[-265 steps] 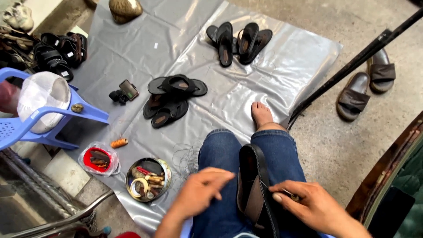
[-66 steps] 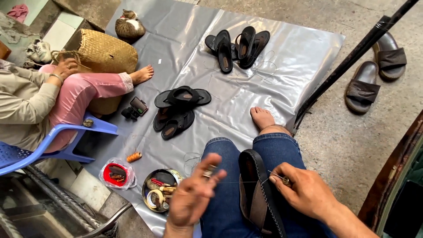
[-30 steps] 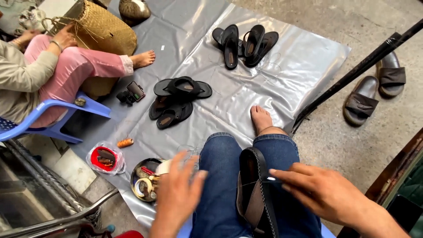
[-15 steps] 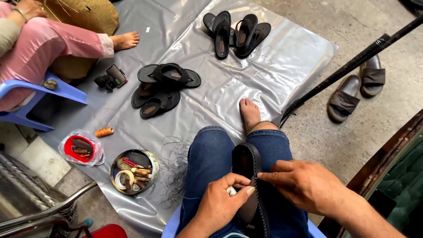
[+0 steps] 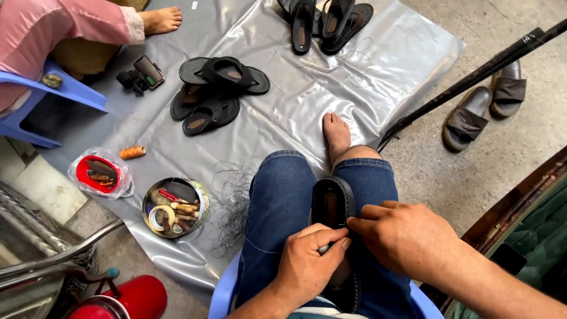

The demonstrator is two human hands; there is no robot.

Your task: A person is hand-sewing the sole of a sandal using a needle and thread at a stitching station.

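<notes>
A black sandal (image 5: 332, 204) lies sole-up between my knees on my blue jeans. My left hand (image 5: 308, 266) is closed around a small pale tool handle at the sandal's left edge. My right hand (image 5: 401, 236) presses on the sandal from the right, its fingertips meeting the left thumb. My bare foot (image 5: 336, 134) rests on the grey plastic sheet (image 5: 283, 106) ahead.
A round tin of tools and thread (image 5: 175, 207), a red lid in a bag (image 5: 99, 173) and an orange spool (image 5: 132, 152) lie left. Black sandals (image 5: 215, 94) sit mid-sheet, more (image 5: 325, 20) at the top. A seated person in pink (image 5: 65, 26) occupies a blue chair. Brown slides (image 5: 484, 109) and a dark pole (image 5: 472, 77) are at right.
My left hand came back from the tin at the left and closed on the tool at the sandal. The right hand stayed on the sandal. The view tilted down slightly.
</notes>
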